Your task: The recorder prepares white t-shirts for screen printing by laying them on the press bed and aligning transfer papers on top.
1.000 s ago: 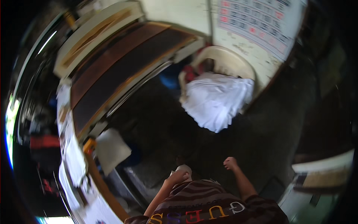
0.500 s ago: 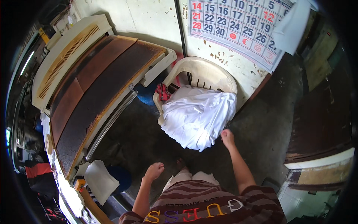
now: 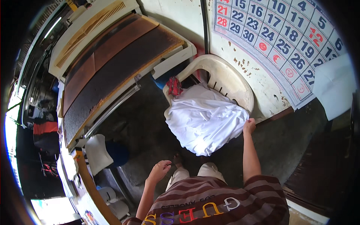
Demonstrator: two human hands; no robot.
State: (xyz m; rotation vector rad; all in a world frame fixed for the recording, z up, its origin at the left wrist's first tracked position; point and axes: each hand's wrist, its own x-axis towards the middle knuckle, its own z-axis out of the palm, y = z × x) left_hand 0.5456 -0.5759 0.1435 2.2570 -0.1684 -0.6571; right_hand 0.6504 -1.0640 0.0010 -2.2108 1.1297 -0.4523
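A crumpled heap of white cloth (image 3: 208,118) fills the seat of a cream plastic armchair (image 3: 229,77). My right hand (image 3: 249,126) is at the right edge of the heap, its fingers closed on the cloth. Below and left of the heap, apart from it, my left hand (image 3: 160,171) hangs in the air with loosely bent, parted fingers and nothing in it. A red checked cloth (image 3: 174,86) is at the chair's left arm.
Left of the chair stands a wide machine with a dark, worn bed (image 3: 101,84) and a metal rail (image 3: 112,110). A wall calendar (image 3: 281,41) hangs behind the chair, with a white sheet (image 3: 335,86) at its right. A pale cloth (image 3: 97,153) hangs at lower left.
My right hand has moved up along the heap's right side and taken hold of the cloth edge. My left hand's fingers have loosened. The view has shifted, too.
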